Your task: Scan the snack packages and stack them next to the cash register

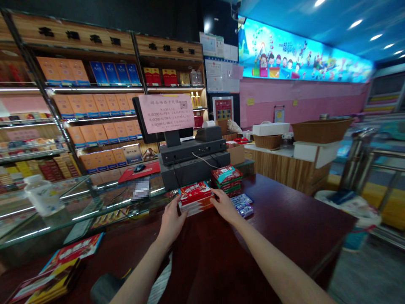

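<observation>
On a shop counter (284,215), left hand (172,221) and right hand (224,204) seemingly gripping red packets (195,197)

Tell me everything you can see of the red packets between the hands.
The stack of red packets is a flat pile of glossy printed packets, red on top with unreadable white lettering, white and orange along the lower edges. It lies on the dark red counter, touched at its sides by the left hand and right hand.

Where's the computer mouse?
In the head view, the mouse sits on a red mat, just left of the till.
</observation>
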The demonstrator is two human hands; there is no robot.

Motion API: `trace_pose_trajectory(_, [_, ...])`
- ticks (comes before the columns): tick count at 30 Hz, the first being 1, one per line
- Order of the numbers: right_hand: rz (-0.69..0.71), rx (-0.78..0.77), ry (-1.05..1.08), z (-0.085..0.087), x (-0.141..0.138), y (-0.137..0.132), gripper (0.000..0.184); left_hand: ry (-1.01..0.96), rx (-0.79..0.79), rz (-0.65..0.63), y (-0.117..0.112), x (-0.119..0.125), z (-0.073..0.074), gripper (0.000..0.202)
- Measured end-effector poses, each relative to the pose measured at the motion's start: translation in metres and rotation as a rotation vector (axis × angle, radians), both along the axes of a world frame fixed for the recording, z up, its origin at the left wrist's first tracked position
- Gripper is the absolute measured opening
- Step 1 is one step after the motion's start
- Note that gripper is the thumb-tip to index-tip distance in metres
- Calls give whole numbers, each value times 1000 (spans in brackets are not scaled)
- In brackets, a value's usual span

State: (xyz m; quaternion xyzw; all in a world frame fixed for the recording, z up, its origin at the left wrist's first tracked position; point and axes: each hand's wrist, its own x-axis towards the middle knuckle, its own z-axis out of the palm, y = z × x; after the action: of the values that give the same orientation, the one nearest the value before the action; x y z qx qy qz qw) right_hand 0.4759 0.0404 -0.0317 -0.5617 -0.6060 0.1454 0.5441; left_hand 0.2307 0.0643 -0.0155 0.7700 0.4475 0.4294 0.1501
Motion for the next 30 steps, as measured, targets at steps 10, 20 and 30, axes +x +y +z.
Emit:
trace_pose_trajectory(10, [9,4,7,-1,-2,-3,49,25,13,-17,-6,-1,2,56])
trace_pose_trajectory(20, [-12,0,14,-3,-4,0,49,52,-9,17,-5,-2,-1,59])
trace_pose_trajectory(30, [-18,9,13,-5,-4,-1,48,40,-22,0,-6,-1,-2,62])
